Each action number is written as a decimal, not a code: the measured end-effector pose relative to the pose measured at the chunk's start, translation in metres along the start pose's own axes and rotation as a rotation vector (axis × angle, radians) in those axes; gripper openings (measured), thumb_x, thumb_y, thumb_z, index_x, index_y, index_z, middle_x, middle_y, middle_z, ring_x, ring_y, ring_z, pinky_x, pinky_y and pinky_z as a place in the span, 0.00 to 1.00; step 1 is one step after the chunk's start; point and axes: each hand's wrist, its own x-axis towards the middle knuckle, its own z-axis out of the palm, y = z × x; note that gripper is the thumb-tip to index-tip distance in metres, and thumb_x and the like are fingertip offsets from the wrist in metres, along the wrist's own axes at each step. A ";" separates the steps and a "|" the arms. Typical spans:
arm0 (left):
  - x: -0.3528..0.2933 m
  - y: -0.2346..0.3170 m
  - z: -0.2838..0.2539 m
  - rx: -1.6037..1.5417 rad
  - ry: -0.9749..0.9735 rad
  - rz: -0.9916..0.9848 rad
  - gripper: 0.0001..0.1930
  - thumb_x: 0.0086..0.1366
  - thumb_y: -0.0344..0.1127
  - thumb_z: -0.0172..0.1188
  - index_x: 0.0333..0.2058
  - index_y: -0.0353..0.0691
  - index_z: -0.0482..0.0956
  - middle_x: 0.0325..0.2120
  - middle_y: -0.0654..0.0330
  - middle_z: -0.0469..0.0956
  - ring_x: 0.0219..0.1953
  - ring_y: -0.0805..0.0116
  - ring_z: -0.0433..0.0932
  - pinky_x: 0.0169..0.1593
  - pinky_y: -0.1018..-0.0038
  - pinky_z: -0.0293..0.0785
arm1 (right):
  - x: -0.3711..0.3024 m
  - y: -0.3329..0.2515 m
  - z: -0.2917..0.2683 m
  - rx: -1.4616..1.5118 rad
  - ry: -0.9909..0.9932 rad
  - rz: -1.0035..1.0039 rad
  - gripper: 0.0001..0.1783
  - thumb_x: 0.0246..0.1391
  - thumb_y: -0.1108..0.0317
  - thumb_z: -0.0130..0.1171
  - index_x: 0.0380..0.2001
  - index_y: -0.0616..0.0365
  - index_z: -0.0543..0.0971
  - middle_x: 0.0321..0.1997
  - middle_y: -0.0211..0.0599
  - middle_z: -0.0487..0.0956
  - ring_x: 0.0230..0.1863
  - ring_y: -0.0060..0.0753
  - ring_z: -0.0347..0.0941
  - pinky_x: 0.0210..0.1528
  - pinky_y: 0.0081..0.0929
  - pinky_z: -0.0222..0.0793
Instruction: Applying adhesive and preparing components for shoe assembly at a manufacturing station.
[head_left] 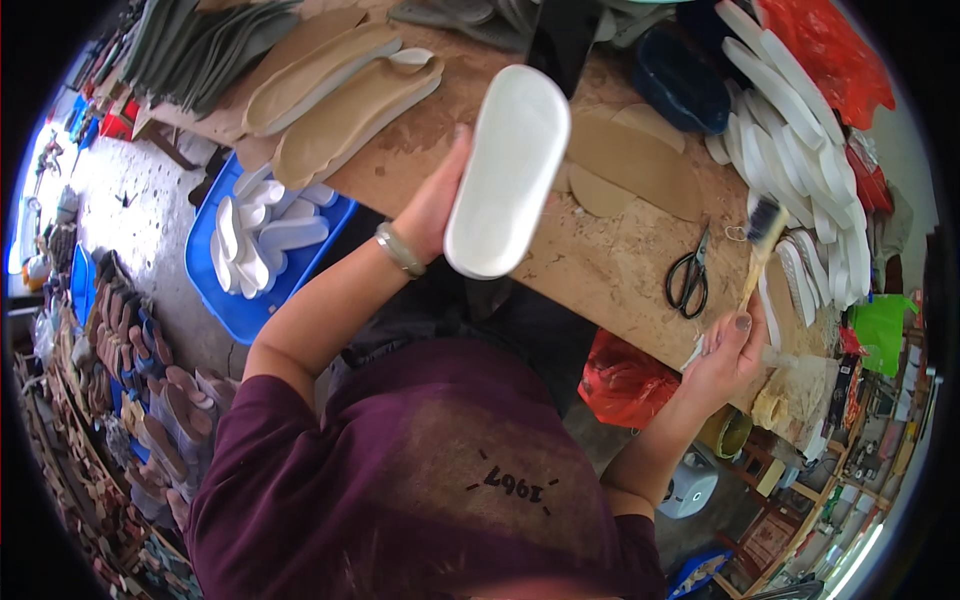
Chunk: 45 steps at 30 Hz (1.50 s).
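Observation:
My left hand (pixel 440 200) is closed on the edge of a white shoe sole (pixel 508 170), held up over the table's near edge with its shallow hollow face showing. In my right hand (pixel 728 355), at the table's right front, is a brush (pixel 766 228) with a pale wooden handle and dark bristles, pointing up and away. Black-handled scissors (pixel 687 285) lie on the table left of the brush. Beyond the white sole, flat tan insole pieces (pixel 635 165) rest on the wood. Two tan-lined soles with pale sides (pixel 360 115) lie to the left.
White soles (pixel 800 140) are heaped at the right, near a dark blue container (pixel 682 80) and red plastic (pixel 830 55). Grey sheets (pixel 200 50) pile up at the far left. A blue tub (pixel 230 322) of white soles stands below the table's left edge; a red bag (pixel 625 380) hangs in front.

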 end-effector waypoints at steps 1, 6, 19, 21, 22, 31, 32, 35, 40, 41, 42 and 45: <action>0.000 0.006 -0.008 0.058 0.051 -0.004 0.41 0.70 0.68 0.32 0.68 0.41 0.57 0.59 0.50 0.71 0.56 0.55 0.75 0.56 0.64 0.76 | -0.002 0.010 -0.007 0.176 -0.006 0.116 0.21 0.59 0.71 0.59 0.56 0.66 0.73 0.27 0.23 0.72 0.20 0.09 0.57 0.19 0.12 0.48; -0.029 0.057 -0.057 0.392 0.323 -0.046 0.22 0.73 0.46 0.50 0.57 0.35 0.71 0.48 0.56 0.80 0.47 0.67 0.81 0.51 0.69 0.77 | 0.003 0.027 -0.016 0.260 0.083 0.405 0.19 0.61 0.69 0.59 0.53 0.66 0.74 0.22 0.19 0.65 0.17 0.09 0.51 0.17 0.12 0.44; -0.043 0.090 0.063 2.026 0.377 0.575 0.28 0.58 0.33 0.64 0.57 0.32 0.71 0.51 0.43 0.75 0.55 0.45 0.74 0.58 0.62 0.70 | 0.272 -0.007 -0.053 0.025 0.364 -0.054 0.12 0.65 0.65 0.52 0.46 0.61 0.72 0.33 0.36 0.77 0.27 0.25 0.75 0.23 0.21 0.68; -0.052 0.062 0.080 1.811 0.239 0.527 0.25 0.56 0.30 0.65 0.53 0.32 0.74 0.51 0.44 0.76 0.54 0.46 0.75 0.57 0.62 0.71 | 0.326 0.005 -0.092 -0.023 0.457 -0.060 0.11 0.64 0.66 0.51 0.45 0.60 0.72 0.37 0.39 0.78 0.30 0.29 0.79 0.24 0.23 0.72; -0.054 0.044 0.082 1.750 0.163 0.537 0.24 0.56 0.29 0.66 0.52 0.32 0.75 0.50 0.45 0.77 0.53 0.46 0.76 0.56 0.62 0.71 | 0.348 0.016 -0.119 0.005 0.480 -0.013 0.10 0.64 0.67 0.52 0.45 0.60 0.72 0.39 0.39 0.79 0.31 0.30 0.80 0.25 0.23 0.73; -0.001 -0.061 0.059 1.581 -0.107 0.400 0.16 0.56 0.26 0.66 0.45 0.33 0.80 0.45 0.50 0.80 0.44 0.53 0.81 0.46 0.68 0.77 | 0.399 0.128 -0.301 -0.978 0.552 0.330 0.15 0.60 0.63 0.49 0.39 0.64 0.77 0.38 0.47 0.78 0.31 0.45 0.78 0.27 0.37 0.75; 0.001 -0.065 0.059 1.591 -0.104 0.398 0.16 0.57 0.26 0.65 0.45 0.34 0.80 0.45 0.50 0.80 0.43 0.53 0.81 0.46 0.68 0.77 | 0.394 0.135 -0.301 -0.835 0.558 0.454 0.16 0.59 0.61 0.51 0.42 0.63 0.76 0.40 0.47 0.77 0.31 0.46 0.77 0.27 0.37 0.75; 0.004 -0.074 0.055 1.471 0.009 0.213 0.15 0.57 0.27 0.65 0.45 0.34 0.81 0.44 0.50 0.80 0.41 0.53 0.81 0.44 0.68 0.77 | 0.392 0.148 -0.311 -0.540 0.580 0.680 0.20 0.57 0.58 0.54 0.47 0.61 0.74 0.45 0.47 0.75 0.31 0.47 0.75 0.26 0.38 0.74; 0.013 -0.080 0.054 1.573 -0.042 0.336 0.14 0.57 0.28 0.65 0.43 0.35 0.82 0.40 0.51 0.82 0.39 0.54 0.82 0.42 0.68 0.77 | 0.397 0.151 -0.319 -0.347 0.551 0.669 0.22 0.59 0.55 0.55 0.51 0.56 0.71 0.47 0.45 0.72 0.38 0.45 0.72 0.28 0.34 0.74; 0.013 -0.080 0.054 1.582 -0.030 0.340 0.13 0.57 0.28 0.65 0.42 0.35 0.82 0.39 0.51 0.82 0.39 0.54 0.81 0.42 0.68 0.77 | 0.399 0.148 -0.313 -0.346 0.551 0.674 0.22 0.59 0.55 0.55 0.51 0.56 0.71 0.47 0.45 0.72 0.38 0.45 0.72 0.28 0.34 0.74; 0.013 -0.080 0.055 1.583 -0.033 0.336 0.13 0.57 0.28 0.65 0.42 0.35 0.82 0.39 0.51 0.82 0.39 0.54 0.81 0.42 0.68 0.77 | 0.401 0.142 -0.306 -0.336 0.558 0.649 0.22 0.60 0.56 0.56 0.52 0.59 0.71 0.49 0.47 0.73 0.40 0.45 0.73 0.26 0.38 0.75; 0.013 -0.080 0.058 1.635 -0.038 0.348 0.13 0.58 0.29 0.65 0.42 0.35 0.82 0.39 0.51 0.82 0.38 0.54 0.81 0.41 0.69 0.77 | 0.400 0.122 -0.281 -0.270 0.582 0.463 0.21 0.61 0.59 0.56 0.51 0.62 0.70 0.50 0.49 0.73 0.43 0.45 0.74 0.24 0.40 0.78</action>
